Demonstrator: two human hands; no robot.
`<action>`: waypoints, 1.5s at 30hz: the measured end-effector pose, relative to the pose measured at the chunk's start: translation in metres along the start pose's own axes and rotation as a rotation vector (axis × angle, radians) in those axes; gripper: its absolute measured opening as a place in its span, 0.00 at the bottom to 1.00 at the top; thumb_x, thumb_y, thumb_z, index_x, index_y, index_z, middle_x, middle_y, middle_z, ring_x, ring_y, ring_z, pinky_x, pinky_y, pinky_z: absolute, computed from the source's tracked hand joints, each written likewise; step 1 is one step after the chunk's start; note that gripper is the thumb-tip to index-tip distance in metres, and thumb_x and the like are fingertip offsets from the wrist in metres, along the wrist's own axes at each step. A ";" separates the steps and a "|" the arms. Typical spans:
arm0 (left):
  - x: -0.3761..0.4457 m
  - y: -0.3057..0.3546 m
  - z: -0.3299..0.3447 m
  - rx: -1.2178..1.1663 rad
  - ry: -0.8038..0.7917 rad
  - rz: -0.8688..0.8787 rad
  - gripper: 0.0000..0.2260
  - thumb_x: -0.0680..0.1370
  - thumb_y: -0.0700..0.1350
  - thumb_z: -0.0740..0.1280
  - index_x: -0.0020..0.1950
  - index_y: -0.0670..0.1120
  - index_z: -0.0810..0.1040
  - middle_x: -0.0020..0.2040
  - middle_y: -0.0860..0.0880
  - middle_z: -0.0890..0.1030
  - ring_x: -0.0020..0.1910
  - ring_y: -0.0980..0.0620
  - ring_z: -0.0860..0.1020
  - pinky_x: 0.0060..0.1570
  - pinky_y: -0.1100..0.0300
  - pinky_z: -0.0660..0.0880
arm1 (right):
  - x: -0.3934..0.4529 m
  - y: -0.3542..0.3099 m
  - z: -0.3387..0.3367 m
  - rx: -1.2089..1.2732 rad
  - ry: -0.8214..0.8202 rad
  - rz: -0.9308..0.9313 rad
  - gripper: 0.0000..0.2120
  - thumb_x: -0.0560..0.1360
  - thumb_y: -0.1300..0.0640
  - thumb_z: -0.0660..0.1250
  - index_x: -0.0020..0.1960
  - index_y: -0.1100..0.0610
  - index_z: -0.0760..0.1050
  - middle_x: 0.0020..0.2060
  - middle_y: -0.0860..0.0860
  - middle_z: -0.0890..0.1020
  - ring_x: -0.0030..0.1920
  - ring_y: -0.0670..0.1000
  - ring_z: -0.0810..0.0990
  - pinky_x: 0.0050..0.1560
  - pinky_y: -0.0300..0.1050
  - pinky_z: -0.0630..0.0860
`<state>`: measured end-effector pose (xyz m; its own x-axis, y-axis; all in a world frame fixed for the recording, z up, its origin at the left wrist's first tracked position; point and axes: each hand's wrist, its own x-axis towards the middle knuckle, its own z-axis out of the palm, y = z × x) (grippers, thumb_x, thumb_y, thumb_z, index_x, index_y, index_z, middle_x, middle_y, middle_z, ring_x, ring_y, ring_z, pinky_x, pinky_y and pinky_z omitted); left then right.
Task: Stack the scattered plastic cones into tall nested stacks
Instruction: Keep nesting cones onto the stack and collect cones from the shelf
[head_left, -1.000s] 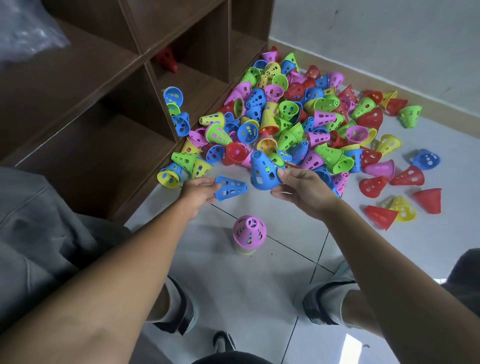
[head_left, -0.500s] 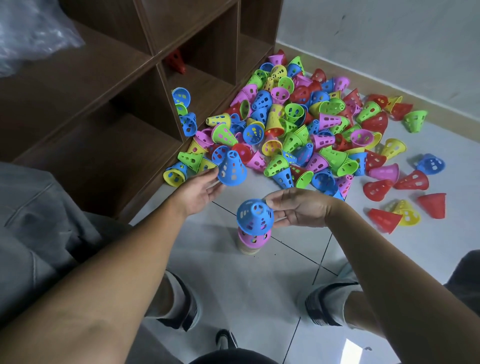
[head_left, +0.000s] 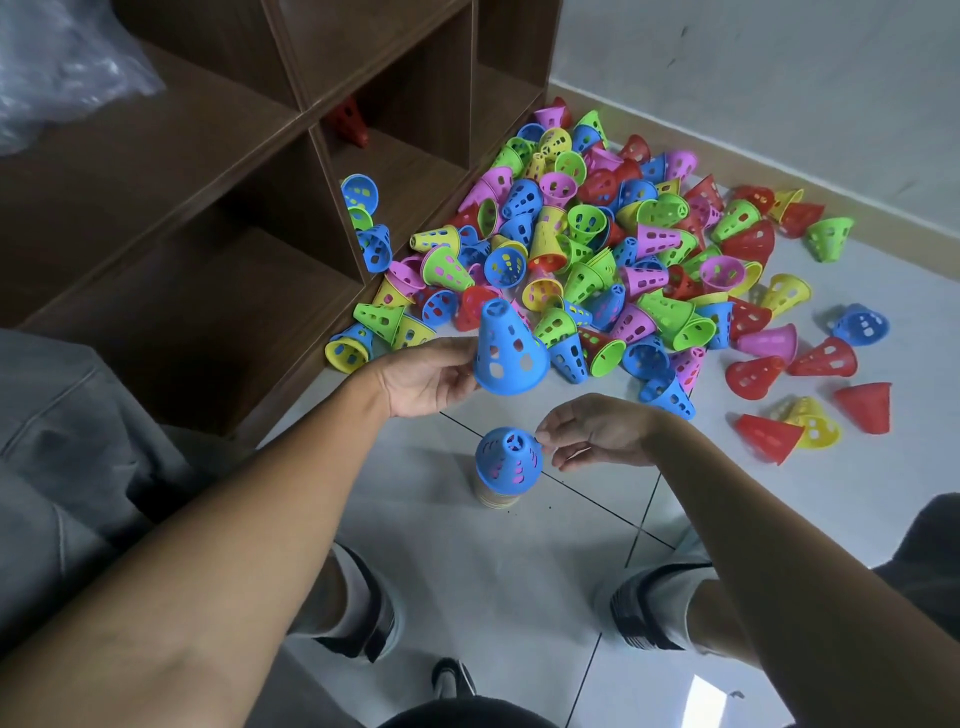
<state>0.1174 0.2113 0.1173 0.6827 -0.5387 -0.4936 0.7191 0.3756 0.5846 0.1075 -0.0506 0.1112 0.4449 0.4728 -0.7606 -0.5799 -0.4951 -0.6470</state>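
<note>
Left hand (head_left: 431, 376): pinches the perforated blue plastic cone (head_left: 509, 349) at its rim.
Right hand (head_left: 597, 434): loosely curled, fingertips touching the blue-topped nested stack (head_left: 506, 465) at its 3 o'clock.
Handling: probably light, stiff, slippery; best gripped by the rim.

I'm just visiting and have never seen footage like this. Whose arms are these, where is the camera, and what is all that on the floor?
There is no machine here: a person wears a camera on the head, looking down at their own arms. On the tiled floor lies a pile of coloured plastic cones with holes, beside a wooden shelf. The left hand holds a blue cone in the air. The right hand has its fingertips at the top of the stack, whose top cone is blue over pink. The job is nesting the loose cones into stacks.
</note>
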 end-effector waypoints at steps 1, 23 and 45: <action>0.000 0.002 0.003 0.033 -0.028 -0.021 0.22 0.53 0.46 0.87 0.44 0.45 0.87 0.40 0.49 0.85 0.36 0.56 0.83 0.31 0.66 0.80 | 0.001 0.001 0.000 0.002 0.026 0.000 0.07 0.77 0.58 0.71 0.52 0.61 0.79 0.43 0.56 0.83 0.42 0.53 0.82 0.48 0.45 0.80; 0.006 -0.013 0.000 0.578 0.010 -0.355 0.04 0.79 0.38 0.67 0.45 0.44 0.79 0.37 0.49 0.83 0.34 0.56 0.81 0.36 0.64 0.79 | 0.013 0.027 -0.016 0.116 0.327 0.036 0.12 0.80 0.53 0.68 0.58 0.60 0.77 0.52 0.57 0.84 0.47 0.54 0.83 0.48 0.47 0.80; 0.056 -0.010 -0.056 0.959 0.515 0.032 0.12 0.72 0.47 0.76 0.52 0.45 0.81 0.53 0.51 0.79 0.48 0.50 0.78 0.44 0.57 0.77 | 0.088 0.005 -0.038 0.105 0.790 -0.107 0.20 0.77 0.60 0.69 0.67 0.54 0.70 0.52 0.54 0.80 0.43 0.54 0.81 0.48 0.51 0.79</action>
<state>0.1560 0.2199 0.0477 0.8326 -0.0746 -0.5489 0.4521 -0.4810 0.7512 0.1693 -0.0396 0.0391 0.8304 -0.1614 -0.5333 -0.5504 -0.3871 -0.7398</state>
